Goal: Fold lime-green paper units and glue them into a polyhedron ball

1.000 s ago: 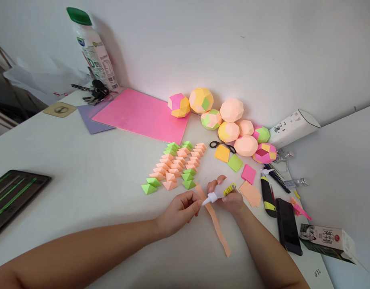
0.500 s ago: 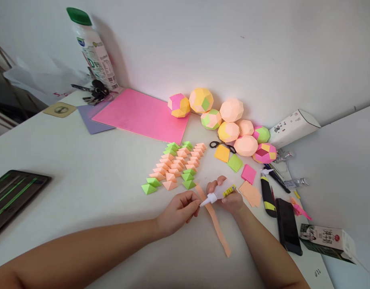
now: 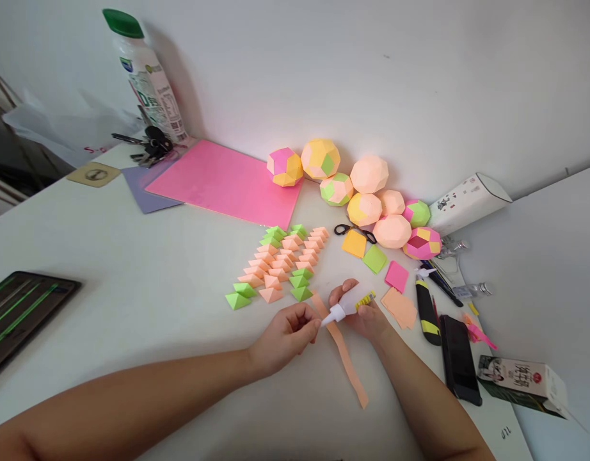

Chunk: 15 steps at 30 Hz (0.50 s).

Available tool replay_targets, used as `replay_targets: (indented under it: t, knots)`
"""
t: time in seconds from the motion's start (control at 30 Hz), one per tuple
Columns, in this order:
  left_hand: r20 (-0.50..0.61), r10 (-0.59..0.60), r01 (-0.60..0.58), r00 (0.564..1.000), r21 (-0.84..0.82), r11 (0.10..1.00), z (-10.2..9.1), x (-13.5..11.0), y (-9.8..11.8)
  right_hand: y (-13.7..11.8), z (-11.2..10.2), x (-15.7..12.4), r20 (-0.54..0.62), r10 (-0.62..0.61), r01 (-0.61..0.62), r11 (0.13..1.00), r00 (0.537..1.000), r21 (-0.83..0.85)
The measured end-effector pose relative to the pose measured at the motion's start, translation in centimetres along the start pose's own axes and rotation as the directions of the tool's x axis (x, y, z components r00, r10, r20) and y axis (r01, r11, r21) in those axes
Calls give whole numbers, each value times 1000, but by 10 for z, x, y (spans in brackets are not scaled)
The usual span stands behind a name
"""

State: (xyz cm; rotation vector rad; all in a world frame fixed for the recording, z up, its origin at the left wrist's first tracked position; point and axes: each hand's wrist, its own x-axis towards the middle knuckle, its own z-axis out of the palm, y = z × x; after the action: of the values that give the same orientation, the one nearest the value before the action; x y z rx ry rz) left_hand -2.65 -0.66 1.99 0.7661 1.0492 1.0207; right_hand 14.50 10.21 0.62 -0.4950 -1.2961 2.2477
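My right hand is closed around a small white glue bottle with a yellow label, its narrow nozzle pointing down and left. The nozzle tip meets the pinched fingertips of my left hand; what those fingers hold, if anything, is hidden. Beneath the bottle a long peach paper strip lies on the table, partly covered. Just beyond my hands stand rows of small folded paper pieces, peach and green. Loose peach paper squares lie to the right of my right hand.
Several faceted paper balls sit against the wall, near black-handled scissors. A utility knife, a phone and a drink carton line the right edge. Pink sheet and bottle are at back left; a dark tablet at left.
Almost nothing differs. The glue bottle's nozzle has shifted very slightly up and right at my left fingertips; both hands keep their grip.
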Motion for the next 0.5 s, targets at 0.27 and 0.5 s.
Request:
replay_targets:
  t: [0.27, 0.5]
  knots:
    - [7, -21, 20, 1000, 29, 999, -1, -2, -4, 8, -6, 3, 13, -36, 37, 999, 999, -28]
    - [66, -12, 1, 998, 162, 987, 0, -5, 0, 3, -1, 4, 19, -41, 41, 999, 999, 7]
